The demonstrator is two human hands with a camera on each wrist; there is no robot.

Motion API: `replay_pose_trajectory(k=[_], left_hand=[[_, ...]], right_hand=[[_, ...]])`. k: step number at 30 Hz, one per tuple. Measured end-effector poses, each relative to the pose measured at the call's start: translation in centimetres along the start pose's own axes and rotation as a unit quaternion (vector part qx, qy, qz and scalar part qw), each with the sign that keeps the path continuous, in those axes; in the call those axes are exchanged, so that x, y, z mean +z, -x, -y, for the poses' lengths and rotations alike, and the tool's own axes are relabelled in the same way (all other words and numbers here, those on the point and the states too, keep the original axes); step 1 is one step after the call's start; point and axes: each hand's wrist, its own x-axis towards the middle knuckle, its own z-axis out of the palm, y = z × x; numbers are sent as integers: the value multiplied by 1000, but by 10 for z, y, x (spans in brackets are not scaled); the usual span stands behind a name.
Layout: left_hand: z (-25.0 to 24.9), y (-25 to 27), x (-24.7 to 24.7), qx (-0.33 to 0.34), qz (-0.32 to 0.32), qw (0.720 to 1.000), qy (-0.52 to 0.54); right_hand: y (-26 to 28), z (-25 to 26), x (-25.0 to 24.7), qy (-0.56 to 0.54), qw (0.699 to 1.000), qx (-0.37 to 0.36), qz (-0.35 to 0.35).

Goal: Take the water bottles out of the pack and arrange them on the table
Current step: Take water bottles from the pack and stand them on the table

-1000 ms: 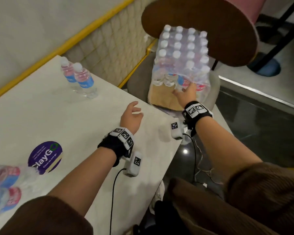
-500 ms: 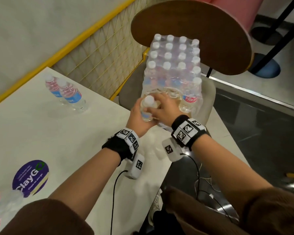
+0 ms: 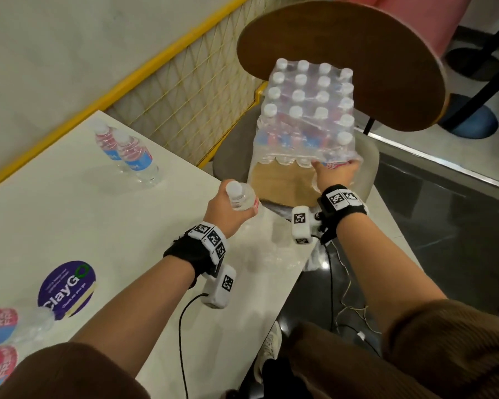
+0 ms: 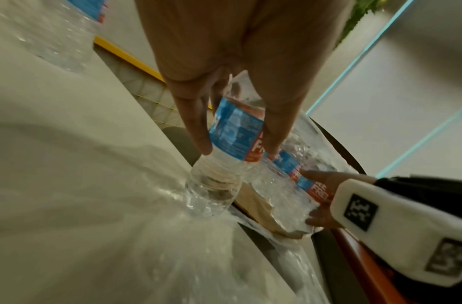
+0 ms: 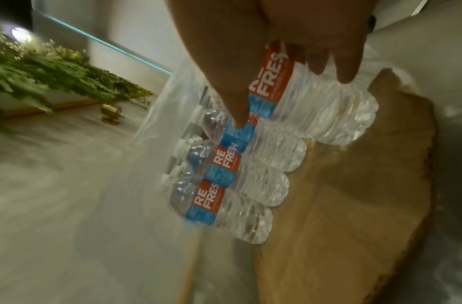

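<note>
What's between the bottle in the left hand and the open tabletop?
Nothing visible. The left hand holds the bottle over the table's near corner, and the surface toward the two standing bottles is bare. The right hand grips a bottle in the pack, off on the chair.

I see a yellow-framed mesh railing (image 3: 182,90) along a pale wall (image 3: 69,38). A brown-backed chair (image 3: 357,53) stands on dark glossy floor (image 3: 444,226).

Brown ribbed sleeves (image 3: 450,349), black marker-tagged wristbands (image 3: 342,201).
</note>
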Motion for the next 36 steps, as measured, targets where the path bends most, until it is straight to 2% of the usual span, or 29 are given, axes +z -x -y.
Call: replay_pose_trajectory(k=[4,6,8,12,15,17,20,22,24,27,32,36], left_hand=[[15,15,-42,-31,-15,999,-33],[27,25,-69,-45,-15,997,-57],[40,36,-98,-75,-10,995,-70],[72,49,-151,-139,-9,985,-98],[67,70,-181,-153,-23,985,-82],[72,78,-197,-154,-8,980,-125],[76,93,-216,-154,18,962,-224],[80,101,-231,-163,42,944,-283],[86,108,-247,-171,32,934,-312],[97,121,-271,-178,5,924,-339],[103,133,-293,-180,29,915,-359],[105,142,-302,-164,39,909,-381]], right_hand=[[-4,-2,2,28,999,-9,-46],[2,-7,-3,60,997,-34,-27],[15,-15,-8,64,996,-68,8],[73,-39,1,82,978,-130,143],[141,-53,12,96,941,-187,266],[189,-63,22,130,904,-221,342],[254,-83,41,171,829,-234,478],[292,-99,55,215,773,-264,535],[328,-109,69,232,739,-279,567],[373,-118,95,231,720,-282,591],[423,-117,132,232,712,-287,597],[439,-112,143,231,704,-282,610]])
